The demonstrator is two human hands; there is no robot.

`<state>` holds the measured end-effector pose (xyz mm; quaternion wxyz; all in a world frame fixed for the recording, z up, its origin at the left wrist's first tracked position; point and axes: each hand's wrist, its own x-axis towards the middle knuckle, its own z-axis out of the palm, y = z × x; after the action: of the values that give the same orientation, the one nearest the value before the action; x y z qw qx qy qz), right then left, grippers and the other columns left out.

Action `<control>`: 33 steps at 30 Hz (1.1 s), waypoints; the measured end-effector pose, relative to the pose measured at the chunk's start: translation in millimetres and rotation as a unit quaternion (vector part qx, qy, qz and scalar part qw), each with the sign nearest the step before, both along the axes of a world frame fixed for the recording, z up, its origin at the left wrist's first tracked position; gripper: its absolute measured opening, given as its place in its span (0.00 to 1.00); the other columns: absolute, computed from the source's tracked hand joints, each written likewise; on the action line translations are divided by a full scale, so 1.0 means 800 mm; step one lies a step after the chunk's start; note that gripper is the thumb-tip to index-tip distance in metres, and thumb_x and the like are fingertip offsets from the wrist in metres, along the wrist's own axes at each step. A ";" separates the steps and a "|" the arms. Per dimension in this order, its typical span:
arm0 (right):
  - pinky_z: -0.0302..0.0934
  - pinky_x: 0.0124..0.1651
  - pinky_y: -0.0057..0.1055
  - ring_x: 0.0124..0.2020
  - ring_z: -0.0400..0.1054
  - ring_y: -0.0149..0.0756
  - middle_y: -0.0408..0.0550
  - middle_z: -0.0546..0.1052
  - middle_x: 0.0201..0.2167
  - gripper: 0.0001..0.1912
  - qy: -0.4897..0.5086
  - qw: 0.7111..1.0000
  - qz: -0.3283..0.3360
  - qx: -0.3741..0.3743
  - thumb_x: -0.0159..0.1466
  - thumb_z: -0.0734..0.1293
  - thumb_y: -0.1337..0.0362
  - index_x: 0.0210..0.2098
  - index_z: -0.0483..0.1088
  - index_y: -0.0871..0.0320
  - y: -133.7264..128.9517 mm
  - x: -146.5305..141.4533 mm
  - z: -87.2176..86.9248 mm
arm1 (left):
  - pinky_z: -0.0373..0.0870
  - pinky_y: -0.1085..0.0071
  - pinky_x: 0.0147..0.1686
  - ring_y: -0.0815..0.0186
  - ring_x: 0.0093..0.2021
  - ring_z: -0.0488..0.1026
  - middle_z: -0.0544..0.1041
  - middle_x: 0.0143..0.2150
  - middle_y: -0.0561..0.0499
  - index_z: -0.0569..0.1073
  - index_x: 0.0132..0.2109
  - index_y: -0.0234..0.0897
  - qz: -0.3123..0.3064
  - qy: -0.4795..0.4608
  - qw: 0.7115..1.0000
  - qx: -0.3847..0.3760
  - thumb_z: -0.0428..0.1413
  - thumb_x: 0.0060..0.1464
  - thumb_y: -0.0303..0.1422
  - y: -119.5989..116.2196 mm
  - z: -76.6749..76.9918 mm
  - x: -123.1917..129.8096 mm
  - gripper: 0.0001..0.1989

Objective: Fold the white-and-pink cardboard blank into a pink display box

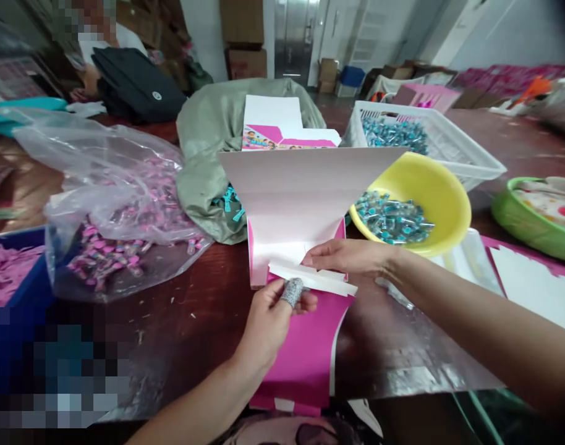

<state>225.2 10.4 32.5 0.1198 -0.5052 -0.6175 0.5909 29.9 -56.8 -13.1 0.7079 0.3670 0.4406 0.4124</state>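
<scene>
A pink and white cardboard box (292, 216) stands partly folded in front of me, its white inside facing me and its tall back panel raised. Its pink front panel (305, 352) hangs toward my body. My left hand (280, 303) grips the folded white edge of this panel, a grey speckled wrap around its thumb. From the right, my right hand (345, 254) reaches to the box's front edge, its fingers bent together at a white flap. Part of its grip is hidden.
Left lie a clear plastic bag (138, 204) of pink pieces and a blue bin (29, 278). A green sack (208, 117) holding flat cartons (271, 114) stands behind. Right are a yellow bowl (444, 198), white crate (472, 154) and green basin (514, 216). A person (125, 40) sits far left.
</scene>
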 end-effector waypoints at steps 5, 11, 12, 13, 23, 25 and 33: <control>0.60 0.31 0.27 0.28 0.64 0.30 0.43 0.76 0.27 0.23 -0.009 0.998 0.058 -0.026 0.57 0.73 0.43 0.41 0.79 0.55 0.007 0.002 -0.007 | 0.77 0.68 0.39 0.66 0.31 0.79 0.81 0.30 0.47 0.77 0.37 0.31 -0.005 0.002 1.000 -0.005 0.60 0.56 0.33 -0.001 0.005 -0.003 0.07; 0.62 0.43 0.28 0.38 0.69 0.33 0.45 0.80 0.39 0.21 -0.034 0.997 0.072 0.013 0.61 0.71 0.46 0.44 0.78 0.56 0.009 0.001 -0.012 | 0.76 0.70 0.37 0.67 0.29 0.78 0.81 0.28 0.48 0.77 0.36 0.32 -0.010 -0.019 1.000 -0.021 0.62 0.54 0.33 -0.002 0.012 -0.008 0.08; 0.62 0.45 0.29 0.39 0.69 0.33 0.46 0.80 0.40 0.21 -0.032 0.997 0.075 0.017 0.62 0.70 0.46 0.45 0.78 0.56 0.008 0.001 -0.012 | 0.76 0.70 0.37 0.67 0.29 0.78 0.81 0.28 0.48 0.77 0.36 0.32 -0.009 -0.020 1.000 -0.017 0.62 0.54 0.33 -0.002 0.013 -0.008 0.07; 0.62 0.46 0.29 0.40 0.69 0.33 0.46 0.80 0.40 0.21 -0.028 0.996 0.077 0.020 0.63 0.70 0.46 0.45 0.78 0.56 0.007 0.001 -0.011 | 0.76 0.70 0.37 0.67 0.29 0.78 0.81 0.28 0.48 0.77 0.36 0.32 -0.010 -0.018 1.000 -0.012 0.61 0.54 0.33 -0.002 0.013 -0.008 0.07; 0.62 0.42 0.32 0.36 0.68 0.33 0.45 0.78 0.35 0.22 -0.071 0.991 0.058 0.095 0.70 0.60 0.47 0.42 0.77 0.57 -0.020 -0.007 0.007 | 0.76 0.70 0.35 0.67 0.27 0.78 0.81 0.29 0.49 0.75 0.38 0.32 0.003 0.018 1.000 0.004 0.59 0.56 0.30 0.005 0.004 0.001 0.05; 0.62 0.41 0.33 0.35 0.68 0.34 0.45 0.78 0.33 0.25 -0.074 0.990 0.041 0.112 0.70 0.59 0.45 0.38 0.77 0.57 -0.026 -0.013 0.010 | 0.76 0.69 0.35 0.67 0.28 0.78 0.81 0.29 0.49 0.75 0.38 0.32 0.005 0.024 1.000 0.006 0.58 0.56 0.30 0.005 0.004 0.007 0.05; 0.68 0.32 0.32 0.34 0.74 0.38 0.52 0.81 0.40 0.24 0.068 0.974 -0.217 -0.011 0.60 0.72 0.45 0.46 0.76 0.56 -0.049 0.055 0.026 | 0.67 0.50 0.60 0.50 0.52 0.77 0.83 0.47 0.46 0.80 0.45 0.48 0.032 0.256 0.858 0.444 0.65 0.49 0.46 -0.017 -0.038 -0.130 0.17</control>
<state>269.3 -28.8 53.5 0.2812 -0.5870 -0.4769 0.5907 -74.1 -70.7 -43.2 0.3187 0.7206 0.3883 0.4779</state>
